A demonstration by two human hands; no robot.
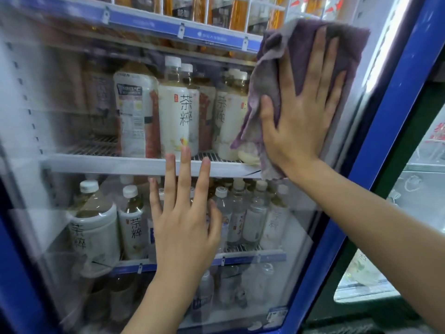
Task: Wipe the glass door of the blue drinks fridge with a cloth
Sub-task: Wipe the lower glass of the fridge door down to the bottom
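1. Purple-grey, soft and rumpled, the terry cloth lies spread against the clear glass door of the blue-framed drinks fridge, up at about two o'clock in the head view, close to the door's right edge.
2. The right hand presses flat on that cloth with straight, splayed fingers. It is released, not clenched, and the palm pins the fabric to the pane, probably so that a wide patch is rubbed in each pass.
3. The cloth's loose lower corner hangs past the wrist at around five o'clock of the hand, uncaught by any finger.
4. The left hand sits near the picture's centre, toward six o'clock, also open, fingers straight and pointing up. It looks to be resting on the glass, and I judge that it steadies the door against the push of wiping.
5. Behind the pane stand white-labelled tea bottles on white wire shelves, and smaller clear bottles lower down.
6. The glass at nine o'clock looks hazy, though blur may account for that, so much of the door seems left to wipe.
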